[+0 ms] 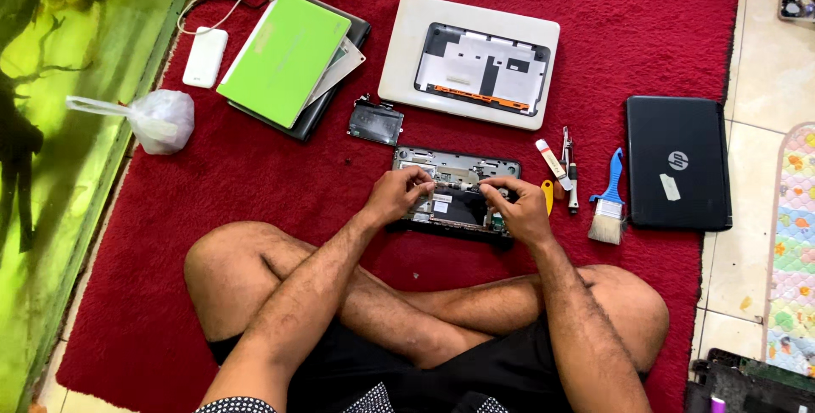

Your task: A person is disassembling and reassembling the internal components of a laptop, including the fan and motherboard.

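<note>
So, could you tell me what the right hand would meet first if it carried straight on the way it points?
Probably the left hand: the right hand points leftward across the opened laptop base.

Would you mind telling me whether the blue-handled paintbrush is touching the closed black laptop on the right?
Apart. The head view shows a strip of red carpet between the paintbrush bristles and handle and the left edge of the black laptop.

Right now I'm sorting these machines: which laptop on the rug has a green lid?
The green-lidded laptop at the upper left, stacked on darker devices beside the white power bank. The closed laptop at right is black.
</note>
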